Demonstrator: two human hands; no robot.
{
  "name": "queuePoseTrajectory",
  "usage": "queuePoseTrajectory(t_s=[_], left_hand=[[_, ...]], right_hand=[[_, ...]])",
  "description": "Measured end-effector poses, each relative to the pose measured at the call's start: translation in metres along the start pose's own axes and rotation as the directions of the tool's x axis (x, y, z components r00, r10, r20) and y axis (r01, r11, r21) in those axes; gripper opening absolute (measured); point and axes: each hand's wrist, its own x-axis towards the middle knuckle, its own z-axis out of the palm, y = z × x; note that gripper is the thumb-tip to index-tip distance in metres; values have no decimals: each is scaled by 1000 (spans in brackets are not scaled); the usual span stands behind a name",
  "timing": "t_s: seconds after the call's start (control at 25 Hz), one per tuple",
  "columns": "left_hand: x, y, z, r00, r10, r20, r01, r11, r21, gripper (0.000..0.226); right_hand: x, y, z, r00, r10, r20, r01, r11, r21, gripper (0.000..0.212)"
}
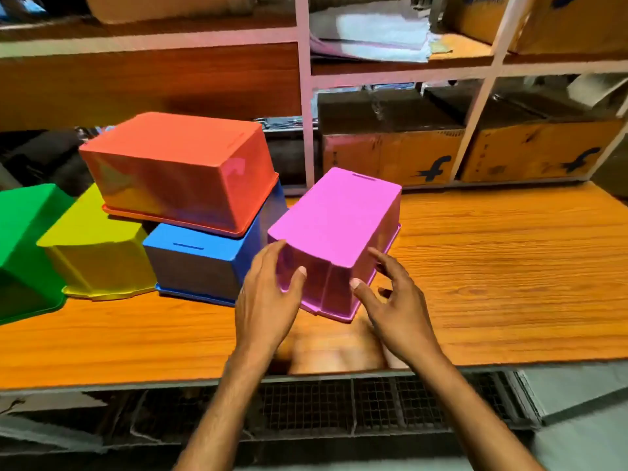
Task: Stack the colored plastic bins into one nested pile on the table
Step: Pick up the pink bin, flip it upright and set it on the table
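Head view: pink bin sat upside down at frame centre on the table. Left hand and right hand were spread at its near corners, nothing clamped. Risk: smooth tapered walls could slip when lifted.

This looks like a stockroom or packing area. Behind the wooden table, along its far edge, stands a metal rack holding cardboard boxes with a printed logo, more cartons on the upper shelf, and loose stacked papers. Wire mesh runs under the table's near edge.
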Motion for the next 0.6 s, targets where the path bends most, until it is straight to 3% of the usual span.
queuePoseTrajectory(t_s=[0.12,0.24,0.32,0.44,0.6], left_hand=[[39,-21,1,1000,0,20,1,998,-70,55],[65,-32,14,993,-6,115,19,994,-109,58],[77,-40,24,988,-32,154,46,995,-83,65],[94,-49,37,957,-190,219,209,975,-69,77],[100,-48,40,955,-241,175,274,939,-205,57]], right_hand=[[27,-7,26,995,-78,-68,68,988,-137,56],[50,-3,44,994,23,-108,-44,979,-201,54],[59,3,51,984,101,-144,-128,973,-191,55],[61,11,62,978,167,-128,-183,975,-124,60],[66,11,52,976,194,-102,-198,980,-36,60]])
